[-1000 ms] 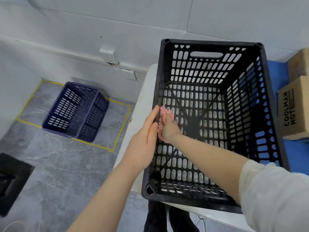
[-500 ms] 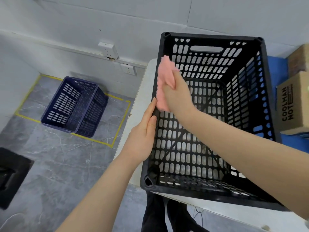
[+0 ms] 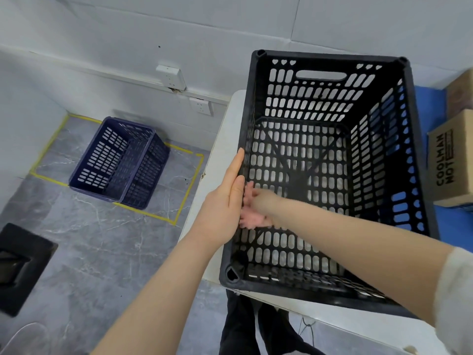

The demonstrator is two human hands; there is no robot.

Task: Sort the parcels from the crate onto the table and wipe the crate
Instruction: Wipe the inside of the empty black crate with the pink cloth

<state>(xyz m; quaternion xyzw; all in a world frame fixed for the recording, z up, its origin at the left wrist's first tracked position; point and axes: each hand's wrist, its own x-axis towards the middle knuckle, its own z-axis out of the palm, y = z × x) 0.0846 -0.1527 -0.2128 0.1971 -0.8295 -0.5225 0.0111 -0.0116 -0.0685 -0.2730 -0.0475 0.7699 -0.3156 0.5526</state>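
the wiping step looked to be in hand: the crate had no parcels in it, and the right hand, reaching inside, held a pink cloth against the inner face of the left wall, though blur hid how its fingers lay. just across that wall the left hand lay flat on the outside, fingers straight and together, bracing rather than gripping. the next move probably called for running the cloth along the rest of that wall, then the floor and walls beyond the hands, while the left hand steadied the crate on the table.
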